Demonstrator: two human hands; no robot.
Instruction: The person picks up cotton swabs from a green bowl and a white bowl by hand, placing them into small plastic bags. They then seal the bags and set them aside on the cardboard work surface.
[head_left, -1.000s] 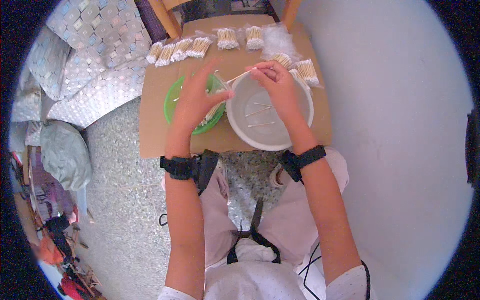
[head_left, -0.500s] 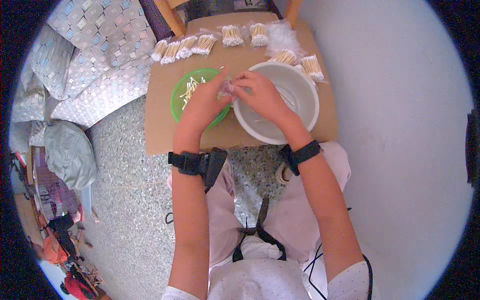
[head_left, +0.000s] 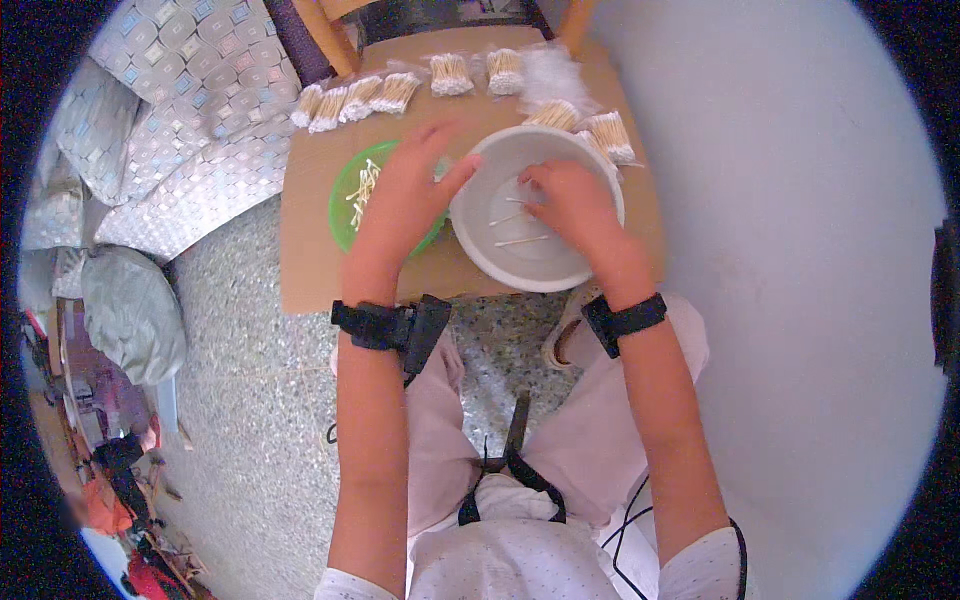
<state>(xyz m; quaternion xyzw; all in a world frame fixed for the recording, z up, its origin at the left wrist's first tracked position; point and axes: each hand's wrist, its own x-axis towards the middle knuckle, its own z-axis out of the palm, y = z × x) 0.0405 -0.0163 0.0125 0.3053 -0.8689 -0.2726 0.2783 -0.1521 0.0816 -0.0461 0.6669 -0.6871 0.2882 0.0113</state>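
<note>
where the loose cotton swabs lie in the pale basin, they sit just to the left of my right fingers and a little toward my body. long axes run roughly left to right: the two nearer my body rise slightly at their right ends, while the farthest reaches close under my fingertips, its right end hidden.

my right hand is the nearer one, in over the basin from its right side. fingers curled in, tips close together; cannot tell whether they pinch a swab or touch one. my left hand stands over the right part of the green bowl, thumb spread from the fingers, blurred; palm side hidden, so cannot tell whether it grips anything.

counts:
- basin: one. loose swabs showing in it: three; more could be under my hand.
- green bowl: one, just left of the basin. swabs inside it: a jumbled heap, too crossed to count.
- bagged bundles: four in a row at far left, two at far middle, at least two beyond the basin on the right, perhaps a third partly covered.
- clear plastic: one pile at far right, layers not countable.
- cardboard under all: one sheet.
</note>
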